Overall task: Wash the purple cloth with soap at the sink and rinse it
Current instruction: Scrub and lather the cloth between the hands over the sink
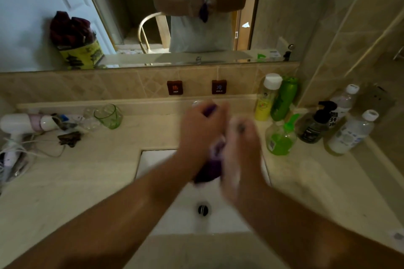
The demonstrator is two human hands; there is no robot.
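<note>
Beige stone counter (91, 172) fills the frame, wall mirror (131, 17) across the top, 10 to 2 o'clock. Mirror shows the person's torso and both hands holding something purple at chest height.

White sink (220, 220) set into the counter at centre, drain (203, 209) at 6 o'clock of the hands.

Both forearms come in from 6 o'clock and meet over the basin. Left hand (200, 135) and right hand (241, 153) are pressed together with the purple cloth (211, 169) bunched between them, held above the sink. Left fingers curl round the cloth's upper end, a bit of purple showing at 12 o'clock of that hand. Right hand is covered in white suds, fingers closed on the cloth side; heavy motion blur, exact finger layout cannot be told. Lower end of the cloth hangs out below the palms, dark and wet-looking.

Hair dryer (26, 123) with its cord at 9 o'clock on the counter. Cluster of bottles at 3 o'clock: green bottle (284, 99), green pump soap bottle (281, 140), dark pump bottle (314, 126), clear bottle (349, 133).

Green glass (108, 116) at 10 o'clock.

HOT tag (175, 87) and COLD tag (219, 87) on the tile strip at 12 o'clock.
</note>
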